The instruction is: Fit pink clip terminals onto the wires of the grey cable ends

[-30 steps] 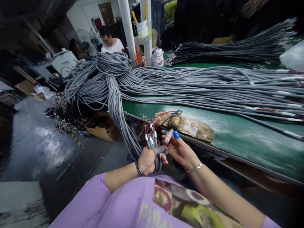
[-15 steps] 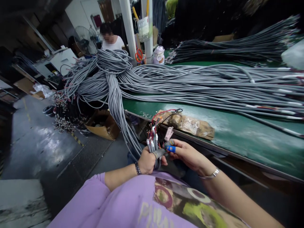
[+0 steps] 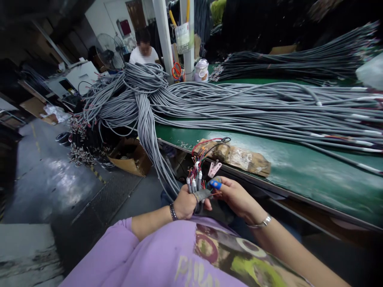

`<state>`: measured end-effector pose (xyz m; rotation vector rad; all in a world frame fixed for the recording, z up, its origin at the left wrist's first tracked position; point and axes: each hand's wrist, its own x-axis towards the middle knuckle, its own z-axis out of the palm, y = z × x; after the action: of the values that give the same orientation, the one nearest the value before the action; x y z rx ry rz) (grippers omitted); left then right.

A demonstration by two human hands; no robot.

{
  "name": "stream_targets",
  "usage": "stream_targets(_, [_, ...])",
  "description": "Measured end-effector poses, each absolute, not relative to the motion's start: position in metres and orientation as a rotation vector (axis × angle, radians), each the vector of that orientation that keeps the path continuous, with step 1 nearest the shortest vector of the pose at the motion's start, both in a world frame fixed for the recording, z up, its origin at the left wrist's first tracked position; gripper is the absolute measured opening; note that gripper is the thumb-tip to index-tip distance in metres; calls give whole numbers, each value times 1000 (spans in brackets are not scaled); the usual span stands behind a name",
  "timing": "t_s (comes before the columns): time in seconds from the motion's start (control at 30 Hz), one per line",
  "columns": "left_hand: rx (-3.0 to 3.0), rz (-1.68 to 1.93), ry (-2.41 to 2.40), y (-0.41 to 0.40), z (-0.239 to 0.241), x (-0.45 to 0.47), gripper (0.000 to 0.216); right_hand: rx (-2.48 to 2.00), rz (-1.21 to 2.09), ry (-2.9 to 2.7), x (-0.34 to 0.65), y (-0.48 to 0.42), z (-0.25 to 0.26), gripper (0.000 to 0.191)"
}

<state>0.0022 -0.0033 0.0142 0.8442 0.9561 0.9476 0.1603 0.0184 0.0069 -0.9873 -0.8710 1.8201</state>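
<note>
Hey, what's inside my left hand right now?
Your left hand holds several grey cables, with white ends and coloured wires showing above it. The lengths inside your grip are covered.

1 cam, head-worn, facing fwd & down over wearer's own shirt (image 3: 134,255), which fills btm edge, v. close. L hand (image 3: 184,203) & R hand (image 3: 237,196) just below ctr, near. Bench (image 3: 290,159) spans ctr to R edge, seen from above at a slant, front edge dropping to the R. Floor (image 3: 44,159) on L, also from above. Bkgd up top: post (image 3: 164,36) leaning, co-worker (image 3: 142,56) & fan (image 3: 107,50) well off. Wide view, ht. squeezed by 1/4. Top L corner dark, prob. ceiling.
</note>
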Motion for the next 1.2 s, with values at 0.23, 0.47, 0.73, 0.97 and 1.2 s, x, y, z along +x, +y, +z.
stream_targets(0.23, [696, 1032, 939, 2, 26, 13, 41, -811, 1860, -550, 158, 36, 1, 49])
stream_targets(0.47, [712, 1053, 981, 7, 23, 25, 42, -693, 1839, -606, 141, 40, 10, 40])
stream_targets(0.73, [693, 1049, 994, 10, 19, 26, 43, -709, 1852, -629, 140, 41, 8, 41])
stream_targets(0.97, [712, 1036, 988, 3, 18, 19, 38, -749, 1881, -472, 150, 43, 4, 50])
stream_targets(1.2, [635, 1125, 994, 4, 23, 16, 39, -812, 1831, -599, 152, 44, 14, 34])
